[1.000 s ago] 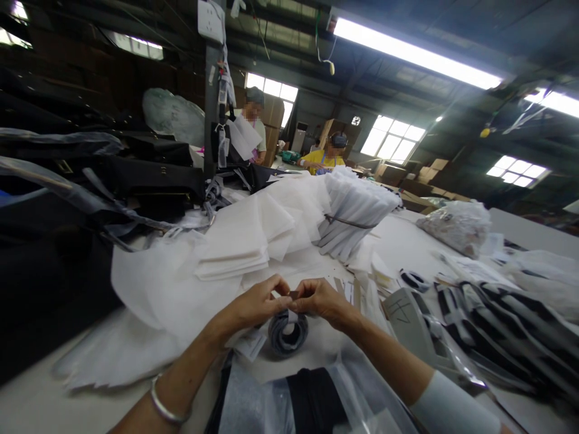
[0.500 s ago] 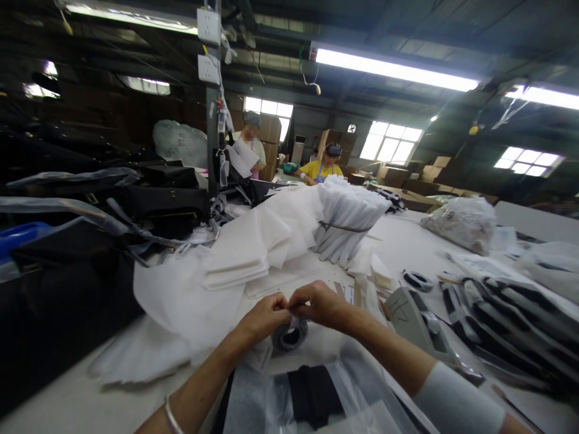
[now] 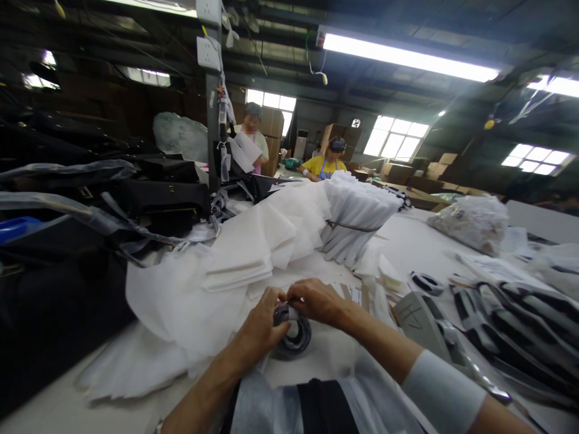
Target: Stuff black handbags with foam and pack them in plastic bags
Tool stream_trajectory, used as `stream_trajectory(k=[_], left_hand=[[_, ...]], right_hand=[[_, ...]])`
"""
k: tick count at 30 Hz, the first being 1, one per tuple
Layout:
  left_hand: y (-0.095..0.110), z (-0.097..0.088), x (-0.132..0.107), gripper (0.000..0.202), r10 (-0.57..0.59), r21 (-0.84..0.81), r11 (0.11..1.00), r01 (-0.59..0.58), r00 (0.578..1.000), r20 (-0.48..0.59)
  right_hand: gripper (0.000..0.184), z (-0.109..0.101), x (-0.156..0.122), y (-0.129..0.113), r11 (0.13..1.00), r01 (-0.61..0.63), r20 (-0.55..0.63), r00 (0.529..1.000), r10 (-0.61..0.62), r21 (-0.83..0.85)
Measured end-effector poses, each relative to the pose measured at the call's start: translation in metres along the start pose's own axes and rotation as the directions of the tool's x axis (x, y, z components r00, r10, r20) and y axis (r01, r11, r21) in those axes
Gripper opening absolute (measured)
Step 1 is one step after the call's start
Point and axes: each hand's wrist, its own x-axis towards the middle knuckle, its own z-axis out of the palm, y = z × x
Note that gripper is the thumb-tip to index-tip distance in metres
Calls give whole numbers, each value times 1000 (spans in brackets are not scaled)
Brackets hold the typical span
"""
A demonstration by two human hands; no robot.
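Note:
A coiled dark strap (image 3: pixel 304 342) wrapped in clear film forms a ring on the table in front of me. My left hand (image 3: pixel 266 316) closes on the ring's left side, its thumb reaching over the hole and its fingers at the upper rim. Pinched at the top of the ring, beside a pale band, is my right hand (image 3: pixel 314 299); what lies between its fingertips is too small to make out. Closer to me, between my forearms, lies a black item in film (image 3: pixel 323 405).
White foam sheets (image 3: pixel 239 259) lie fanned to the left, with a tied foam bundle (image 3: pixel 353 220) behind. A grey tape dispenser (image 3: pixel 416 322), another coil (image 3: pixel 426 282) and wrapped straps (image 3: pixel 502 325) sit at right. Black bags (image 3: pixel 167 202) are stacked at left. Two people work further back.
My left hand has shifted from pinching at the top of the coil to gripping its left side, thumb over the hole. My right hand keeps its pinch at the top.

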Motion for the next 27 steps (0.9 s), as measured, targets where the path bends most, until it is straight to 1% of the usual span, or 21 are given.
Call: stream_trajectory(k=[1,3,5,7,10,12,16,19,21,25,27], left_hand=[[-3,1,-1,37,35,40,999,-35,999,-15],[-6,3,-2,34,72,88,993,-73,997,8],[-8,4,-1,35,65,104,992,-71,996,59],[-8,4,1,34,34,105,994,-41,997,68],[-9,5,5,28,-11,87,996,12,1000,-7],[-10,6,7,25,-25,63,998,28,998,-50],[-10,7,10,21,-78,33,996,81,994,-79],[-12,9,11,20,-118,27,992,121,988,-96],[-15,10,11,19,-152,23,988,155,983,-106],[-19,11,12,12,-241,23,969,245,964,-114],[-18,10,12,11,-263,29,963,268,958,-117]], right_hand=[[20,0,1,1,1000,-10,5,1000,10,6],[21,0,4,1,999,-36,14,999,36,13],[20,-1,7,0,998,-66,22,998,65,16],[21,0,10,-1,995,-99,28,995,98,18],[25,4,14,-2,987,-158,22,987,158,28],[27,6,15,-4,976,-212,-3,977,212,40],[27,8,11,-11,955,-288,-41,956,291,78],[25,11,3,-15,945,-298,-57,950,308,136],[24,16,-2,-16,941,-295,-77,948,310,165],[25,33,-10,-15,964,-241,-86,964,251,109],[24,40,-14,-13,973,-214,-77,972,220,84]])
